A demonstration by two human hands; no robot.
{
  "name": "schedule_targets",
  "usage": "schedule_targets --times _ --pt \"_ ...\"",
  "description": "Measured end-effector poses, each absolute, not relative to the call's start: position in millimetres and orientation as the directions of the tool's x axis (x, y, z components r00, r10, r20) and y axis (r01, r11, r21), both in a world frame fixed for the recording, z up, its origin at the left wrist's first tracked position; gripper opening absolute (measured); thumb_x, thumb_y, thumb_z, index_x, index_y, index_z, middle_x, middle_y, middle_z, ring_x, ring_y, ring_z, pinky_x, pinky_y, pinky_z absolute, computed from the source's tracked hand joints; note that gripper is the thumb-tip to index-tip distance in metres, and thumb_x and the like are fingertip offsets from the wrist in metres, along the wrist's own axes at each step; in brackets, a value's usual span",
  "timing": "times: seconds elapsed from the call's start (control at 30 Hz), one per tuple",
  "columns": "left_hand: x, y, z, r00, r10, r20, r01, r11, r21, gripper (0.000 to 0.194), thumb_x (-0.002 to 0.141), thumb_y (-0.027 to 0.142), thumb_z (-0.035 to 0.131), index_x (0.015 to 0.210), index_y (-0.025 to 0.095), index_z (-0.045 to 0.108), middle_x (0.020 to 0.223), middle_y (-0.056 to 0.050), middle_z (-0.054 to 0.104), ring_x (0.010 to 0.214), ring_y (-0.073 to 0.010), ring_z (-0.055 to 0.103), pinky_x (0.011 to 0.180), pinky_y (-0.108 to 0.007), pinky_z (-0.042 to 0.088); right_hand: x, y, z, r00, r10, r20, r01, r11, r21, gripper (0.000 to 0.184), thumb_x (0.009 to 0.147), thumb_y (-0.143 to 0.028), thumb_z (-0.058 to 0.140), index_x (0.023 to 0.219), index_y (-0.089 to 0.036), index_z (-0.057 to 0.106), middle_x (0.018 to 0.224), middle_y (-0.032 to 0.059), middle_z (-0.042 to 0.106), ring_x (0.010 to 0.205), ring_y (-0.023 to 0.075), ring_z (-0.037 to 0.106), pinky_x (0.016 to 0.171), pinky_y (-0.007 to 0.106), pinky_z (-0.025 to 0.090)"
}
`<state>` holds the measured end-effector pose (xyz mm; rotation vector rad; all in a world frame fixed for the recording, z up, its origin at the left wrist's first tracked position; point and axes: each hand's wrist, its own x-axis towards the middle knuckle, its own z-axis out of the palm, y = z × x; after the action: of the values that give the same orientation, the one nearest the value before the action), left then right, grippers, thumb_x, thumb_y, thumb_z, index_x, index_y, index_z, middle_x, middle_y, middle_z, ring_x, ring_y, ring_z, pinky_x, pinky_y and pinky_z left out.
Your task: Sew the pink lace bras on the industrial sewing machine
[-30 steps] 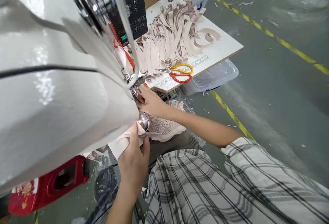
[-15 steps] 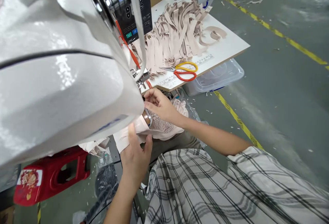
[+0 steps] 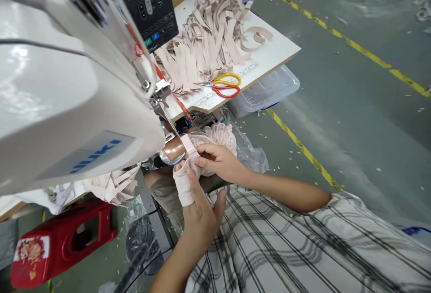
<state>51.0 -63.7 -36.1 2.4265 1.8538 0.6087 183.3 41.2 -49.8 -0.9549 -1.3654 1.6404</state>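
Note:
A white sewing machine (image 3: 67,104) fills the left of the head view; its narrow metal arm end (image 3: 173,149) sticks out under the head. A beige band with a lace piece (image 3: 215,133) sits at that arm end. My left hand (image 3: 198,212) holds the beige band (image 3: 183,187), which wraps over its fingers. My right hand (image 3: 218,163) pinches the same fabric just right of the arm end. Both hands touch each other at the fabric.
A heap of beige strips (image 3: 202,46) and orange-yellow scissors (image 3: 224,85) lie on the white table (image 3: 279,50) behind. A clear plastic bin (image 3: 266,93) stands under it. A red stool (image 3: 57,243) stands low left. Yellow floor tape (image 3: 303,149) runs past.
The view has shifted, showing the machine's arm end. My left hand moved right with the beige band now wrapped over its fingers; my right hand dropped lower onto the fabric.

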Motion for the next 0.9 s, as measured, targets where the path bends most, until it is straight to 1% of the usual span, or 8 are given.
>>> schedule_targets --times 0.13,0.23,0.4,0.5,0.6,0.73,0.8,0.9 --pt "40 -66 -31 0.213 0.976 0.053 0.857 -0.212 0.47 0.098 0.09 0.041 0.067 0.161 0.008 0.007 0.127 -0.025 0.068 0.111 -0.0336 0.071 0.078 -0.041 0.063 193 40 -50 -0.409 0.912 -0.036 -0.132 -0.099 -0.986 0.031 0.092 -0.048 0.064 0.082 -0.018 0.063 0.078 0.0004 0.057 0.073 0.015 0.053 0.066 0.028 0.046" --pt "22 -62 -17 0.211 0.977 -0.006 0.836 -0.177 0.52 0.061 0.092 0.035 0.065 0.146 0.016 0.043 0.084 -0.004 0.077 0.071 -0.0203 0.074 0.062 -0.029 0.059 198 41 -48 -0.457 0.889 -0.032 -0.154 -0.115 -0.981 0.032 0.091 -0.047 0.065 0.077 -0.018 0.061 0.073 -0.0015 0.053 0.068 0.0124 0.049 0.062 0.025 0.042" --pt "10 -45 12 0.37 0.841 0.396 0.755 -0.52 0.4 0.038 0.094 0.018 0.053 0.132 0.017 0.056 0.124 -0.015 0.07 0.125 -0.0274 0.063 0.103 -0.043 0.052 202 43 -36 -0.721 0.693 -0.022 -0.088 -0.122 -0.989 0.026 0.095 -0.042 0.061 0.092 -0.017 0.069 0.081 -0.0002 0.064 0.073 0.0128 0.058 0.066 0.024 0.046" --pt "10 -29 13 0.424 0.887 0.186 0.817 -0.462 0.345 0.029 0.098 0.024 0.046 0.117 0.013 0.065 0.105 -0.016 0.075 0.113 -0.0292 0.068 0.102 -0.046 0.051 201 43 -31 -0.837 0.541 0.076 0.063 0.234 -0.97 0.021 0.097 -0.031 0.058 0.088 -0.018 0.071 0.083 0.0012 0.068 0.075 0.0137 0.061 0.067 0.025 0.044" --pt "5 -15 -3 0.123 0.973 -0.194 0.856 -0.005 0.517 0.042 0.101 0.039 0.04 0.078 0.016 0.067 0.064 -0.009 0.067 0.071 -0.0237 0.069 0.079 -0.039 0.055 196 42 -36 -0.774 0.597 0.211 0.296 0.636 -0.713 0.023 0.098 -0.021 0.053 0.084 -0.016 0.071 0.077 0.0044 0.065 0.07 0.0156 0.058 0.062 0.028 0.038" --pt "-5 -8 -26 0.217 0.777 -0.59 0.123 0.578 0.807 0.046 0.09 0.061 0.053 0.078 0.018 0.064 0.058 -0.002 0.059 0.064 -0.0196 0.064 0.073 -0.035 0.053 187 45 -53 -0.708 0.591 0.387 0.358 0.772 -0.525 0.025 0.101 -0.022 0.049 0.093 -0.019 0.072 0.077 0.0054 0.066 0.072 0.0182 0.057 0.066 0.032 0.04" --pt "-6 -10 -32 0.261 0.754 -0.603 -0.199 0.653 0.731 0.041 0.081 0.058 0.068 0.076 0.018 0.062 0.053 0.003 0.05 0.063 -0.0168 0.061 0.076 -0.034 0.053 184 47 -59 -0.668 0.586 0.459 0.313 0.78 -0.541 0.023 0.101 -0.026 0.05 0.098 -0.022 0.073 0.085 0.0058 0.069 0.08 0.0196 0.06 0.073 0.034 0.044" --pt "-3 -17 -32 0.162 0.811 -0.562 -0.306 0.583 0.752 0.038 0.08 0.05 0.073 0.069 0.018 0.058 0.057 0.004 0.048 0.064 -0.0122 0.056 0.074 -0.028 0.05 182 45 -61 -0.516 0.658 0.548 0.303 0.739 -0.602 0.018 0.097 -0.026 0.055 0.108 -0.023 0.07 0.103 0.0081 0.07 0.097 0.0222 0.063 0.086 0.039 0.049"
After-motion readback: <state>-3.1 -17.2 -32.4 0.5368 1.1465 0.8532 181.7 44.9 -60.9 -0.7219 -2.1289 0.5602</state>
